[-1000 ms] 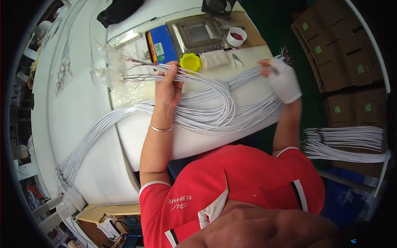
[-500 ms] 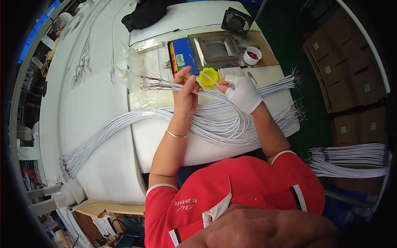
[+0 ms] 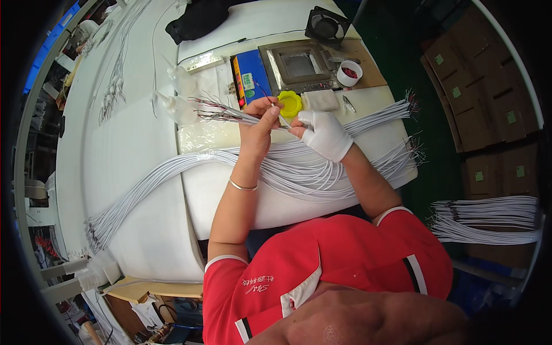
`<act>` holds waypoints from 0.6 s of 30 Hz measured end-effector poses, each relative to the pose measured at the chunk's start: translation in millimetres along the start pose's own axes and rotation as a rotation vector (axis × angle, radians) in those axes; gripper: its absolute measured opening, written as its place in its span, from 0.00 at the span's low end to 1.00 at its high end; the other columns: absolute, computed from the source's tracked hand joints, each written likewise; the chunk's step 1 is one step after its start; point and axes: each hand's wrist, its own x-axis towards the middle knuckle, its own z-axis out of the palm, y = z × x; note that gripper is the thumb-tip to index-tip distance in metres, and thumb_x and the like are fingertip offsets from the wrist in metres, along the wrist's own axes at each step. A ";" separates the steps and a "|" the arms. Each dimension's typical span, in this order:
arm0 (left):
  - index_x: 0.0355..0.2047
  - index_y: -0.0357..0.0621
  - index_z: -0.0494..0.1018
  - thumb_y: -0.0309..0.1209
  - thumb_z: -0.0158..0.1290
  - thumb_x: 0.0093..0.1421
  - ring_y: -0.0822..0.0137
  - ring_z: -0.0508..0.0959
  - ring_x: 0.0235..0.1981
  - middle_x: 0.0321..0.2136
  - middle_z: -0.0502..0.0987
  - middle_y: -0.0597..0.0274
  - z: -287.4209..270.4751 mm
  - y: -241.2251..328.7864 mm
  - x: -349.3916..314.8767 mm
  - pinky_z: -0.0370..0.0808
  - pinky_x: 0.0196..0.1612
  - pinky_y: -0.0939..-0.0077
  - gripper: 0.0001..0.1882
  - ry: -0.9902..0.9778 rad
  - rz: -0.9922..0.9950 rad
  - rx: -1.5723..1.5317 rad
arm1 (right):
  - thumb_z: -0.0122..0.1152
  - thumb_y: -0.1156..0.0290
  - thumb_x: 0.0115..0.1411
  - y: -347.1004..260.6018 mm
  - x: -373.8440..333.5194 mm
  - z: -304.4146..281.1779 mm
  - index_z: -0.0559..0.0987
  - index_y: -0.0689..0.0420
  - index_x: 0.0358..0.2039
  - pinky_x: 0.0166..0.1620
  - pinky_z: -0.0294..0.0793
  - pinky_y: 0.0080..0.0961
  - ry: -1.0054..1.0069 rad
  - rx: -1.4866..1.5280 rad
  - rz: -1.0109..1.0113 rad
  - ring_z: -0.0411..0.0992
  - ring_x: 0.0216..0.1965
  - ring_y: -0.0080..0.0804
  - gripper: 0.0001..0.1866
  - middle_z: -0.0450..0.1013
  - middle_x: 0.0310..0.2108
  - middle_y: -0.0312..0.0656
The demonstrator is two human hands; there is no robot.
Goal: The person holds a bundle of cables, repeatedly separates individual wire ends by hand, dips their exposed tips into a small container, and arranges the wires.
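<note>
My left hand (image 3: 257,127), a bangle at its wrist, is closed round a bundle of white cables. Red and dark stripped wire ends (image 3: 221,112) stick out to its left. Between its thumb and fingers one cable end stands up, its thin coloured wires pointing toward the far side. My right hand (image 3: 326,137), in a white glove with bare fingertips, pinches the white cable close beside the left hand. Below both hands the long white cables (image 3: 305,175) loop across the table. Just beyond the fingers lies a yellow lobed dish or lid (image 3: 291,103).
Behind the hands are a blue box (image 3: 251,72), a grey metal plate device (image 3: 299,64), a white cup with red bits (image 3: 349,73), a folded cloth (image 3: 321,100) and a black fan (image 3: 327,26). White squeeze bottles (image 3: 175,108) stand left; cartons (image 3: 489,98) are stacked right.
My right hand has moved left and slightly nearer to me, up close to the left hand. The cable it pinched at a slant is now between both hands' fingers.
</note>
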 end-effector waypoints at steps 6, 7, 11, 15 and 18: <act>0.36 0.38 0.72 0.25 0.55 0.54 0.79 0.67 0.19 0.25 0.74 0.65 1.2 1.0 -3.1 0.66 0.25 0.88 0.09 -0.046 -0.069 -0.184 | 0.57 0.70 0.50 -7.9 0.7 -1.6 0.76 0.59 0.27 0.30 0.68 0.27 -0.078 0.023 0.019 0.71 0.24 0.38 0.06 0.72 0.21 0.46; 0.37 0.38 0.71 0.25 0.54 0.55 0.80 0.67 0.19 0.25 0.73 0.65 1.9 3.7 -3.5 0.66 0.25 0.88 0.09 -0.038 -0.100 -0.171 | 0.57 0.70 0.50 -8.0 0.8 -1.2 0.76 0.59 0.27 0.30 0.68 0.27 -0.077 0.023 0.020 0.71 0.24 0.38 0.06 0.72 0.21 0.46; 0.33 0.40 0.71 0.26 0.53 0.56 0.80 0.66 0.18 0.24 0.72 0.65 -4.4 0.4 -2.6 0.64 0.25 0.89 0.05 -0.092 -0.164 -0.203 | 0.58 0.70 0.49 -6.8 2.7 -7.0 0.76 0.59 0.27 0.31 0.68 0.26 -0.100 0.018 -0.010 0.72 0.25 0.36 0.07 0.72 0.21 0.44; 0.31 0.40 0.72 0.26 0.56 0.53 0.79 0.64 0.18 0.23 0.73 0.64 1.0 0.1 -4.7 0.62 0.22 0.87 0.05 -0.136 -0.147 -0.187 | 0.60 0.70 0.48 1.1 23.9 -13.3 0.76 0.59 0.28 0.33 0.70 0.26 0.281 0.064 -0.275 0.73 0.28 0.35 0.08 0.73 0.25 0.44; 0.29 0.39 0.72 0.26 0.58 0.51 0.78 0.65 0.18 0.22 0.74 0.64 0.3 -1.4 -5.0 0.62 0.22 0.87 0.06 -0.133 -0.133 -0.114 | 0.60 0.75 0.48 -17.0 32.0 -19.9 0.75 0.62 0.28 0.38 0.69 0.23 0.138 0.017 -0.243 0.71 0.32 0.31 0.06 0.71 0.33 0.44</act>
